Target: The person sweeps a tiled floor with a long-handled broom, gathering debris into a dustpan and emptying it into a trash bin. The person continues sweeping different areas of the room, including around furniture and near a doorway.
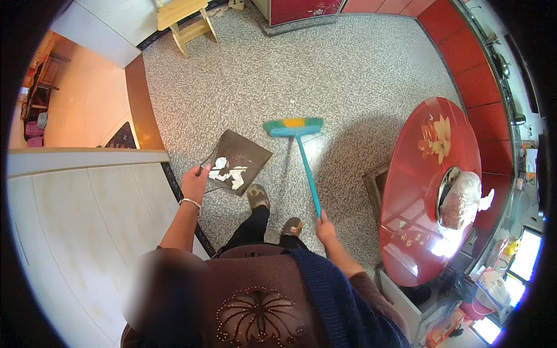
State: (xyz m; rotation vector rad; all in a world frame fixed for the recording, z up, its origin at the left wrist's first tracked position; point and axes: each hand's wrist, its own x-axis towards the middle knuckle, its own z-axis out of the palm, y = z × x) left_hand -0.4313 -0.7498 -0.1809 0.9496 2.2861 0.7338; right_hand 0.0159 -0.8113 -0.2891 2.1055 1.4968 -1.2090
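My left hand is closed around the thin wire handle of a dark dustpan, which is on or close above the speckled floor. Crumpled white paper or tissue lies in the pan. In my right hand is the blue stick of a broom. Its head, with green and yellow bristles, is on or just above the floor, to the right of the dustpan and apart from it. A small white speck lies on the floor beyond the bristles.
A round red table bearing a plastic bag stands at the right, with a wooden frame beneath. Red cabinets line the far right. A wooden stool is at the upper left, near a doorway. A pale wall is left.
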